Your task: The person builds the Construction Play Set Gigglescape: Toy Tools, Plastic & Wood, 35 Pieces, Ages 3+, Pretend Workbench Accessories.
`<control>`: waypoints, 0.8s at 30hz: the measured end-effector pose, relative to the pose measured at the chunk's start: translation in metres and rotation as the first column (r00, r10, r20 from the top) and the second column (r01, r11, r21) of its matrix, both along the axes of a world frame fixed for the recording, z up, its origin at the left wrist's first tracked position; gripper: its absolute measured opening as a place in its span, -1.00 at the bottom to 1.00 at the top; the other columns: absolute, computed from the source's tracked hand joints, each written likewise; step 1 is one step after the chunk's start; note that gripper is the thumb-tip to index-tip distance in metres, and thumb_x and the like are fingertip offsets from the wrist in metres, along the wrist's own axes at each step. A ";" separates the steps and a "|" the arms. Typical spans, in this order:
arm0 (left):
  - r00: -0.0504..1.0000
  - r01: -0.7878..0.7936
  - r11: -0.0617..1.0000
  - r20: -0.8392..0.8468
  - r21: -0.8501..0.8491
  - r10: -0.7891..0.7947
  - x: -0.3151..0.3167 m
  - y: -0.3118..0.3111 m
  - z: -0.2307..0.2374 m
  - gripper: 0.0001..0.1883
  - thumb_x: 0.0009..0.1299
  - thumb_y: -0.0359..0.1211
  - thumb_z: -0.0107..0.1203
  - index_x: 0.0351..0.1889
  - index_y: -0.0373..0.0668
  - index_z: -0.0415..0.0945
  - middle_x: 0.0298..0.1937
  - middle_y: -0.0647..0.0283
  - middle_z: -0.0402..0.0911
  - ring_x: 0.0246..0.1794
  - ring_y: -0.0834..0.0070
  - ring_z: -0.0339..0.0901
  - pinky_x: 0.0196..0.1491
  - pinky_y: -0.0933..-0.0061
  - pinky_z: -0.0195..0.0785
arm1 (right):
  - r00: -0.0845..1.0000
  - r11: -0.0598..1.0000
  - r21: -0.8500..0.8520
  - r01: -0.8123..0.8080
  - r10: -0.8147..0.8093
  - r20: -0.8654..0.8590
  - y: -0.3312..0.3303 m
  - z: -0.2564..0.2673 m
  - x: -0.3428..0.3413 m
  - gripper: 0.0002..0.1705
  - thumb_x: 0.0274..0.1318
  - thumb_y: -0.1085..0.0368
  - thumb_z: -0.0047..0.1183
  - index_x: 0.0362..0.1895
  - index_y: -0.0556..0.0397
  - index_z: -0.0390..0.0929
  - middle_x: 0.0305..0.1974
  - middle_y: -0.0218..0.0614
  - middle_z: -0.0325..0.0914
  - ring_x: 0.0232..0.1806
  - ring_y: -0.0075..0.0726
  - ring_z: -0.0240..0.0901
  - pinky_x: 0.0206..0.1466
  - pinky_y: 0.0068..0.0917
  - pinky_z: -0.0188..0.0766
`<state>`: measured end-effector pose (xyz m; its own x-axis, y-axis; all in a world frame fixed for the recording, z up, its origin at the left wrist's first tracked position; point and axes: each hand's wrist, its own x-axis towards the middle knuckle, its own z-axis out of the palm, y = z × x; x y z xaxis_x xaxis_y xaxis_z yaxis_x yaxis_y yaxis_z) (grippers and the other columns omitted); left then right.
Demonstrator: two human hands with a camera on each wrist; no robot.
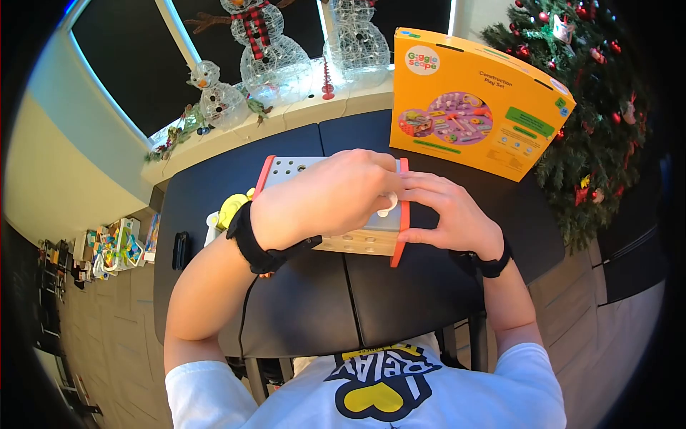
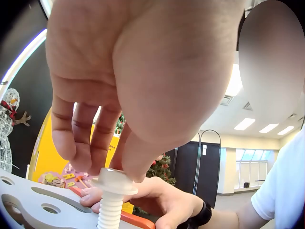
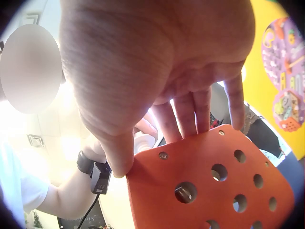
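Note:
A toy workbench with a grey top [image 1: 281, 169], pale wooden side and red end panels [image 3: 200, 162] stands on the dark table. My left hand [image 1: 350, 187] reaches across the top to the right end. There its thumb and fingertips pinch the head of a white plastic screw [image 2: 112, 183], whose threaded shaft stands upright at the grey top. My right hand [image 1: 454, 214] grips the right end panel, fingers over its upper edge and thumb at the near edge. In the right wrist view, round holes go through that panel.
A yellow construction play set box [image 1: 482, 107] stands at the back right of the black table [image 1: 300, 314]. Yellow-green toy parts [image 1: 232, 209] lie left of the workbench, near a black flat object [image 1: 181, 250]. Wire snowmen [image 1: 271, 53] line the windowsill; a decorated tree [image 1: 586, 107] stands right.

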<state>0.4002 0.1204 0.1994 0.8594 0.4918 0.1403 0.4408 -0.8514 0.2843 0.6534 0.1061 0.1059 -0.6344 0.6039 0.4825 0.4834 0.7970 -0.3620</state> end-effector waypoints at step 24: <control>0.998 -0.062 0.986 -0.020 0.156 0.066 0.005 -0.009 0.005 -0.73 0.39 -0.24 0.30 -0.04 -0.16 0.74 -0.12 0.03 0.69 -0.06 0.05 0.66 -0.05 0.10 0.53 | 1.000 1.000 -0.014 -0.012 0.012 -0.028 -0.001 -0.001 -0.001 -0.31 0.07 -0.12 0.48 0.17 0.04 0.66 0.31 -0.15 0.60 0.40 0.05 0.47 0.45 -0.08 0.40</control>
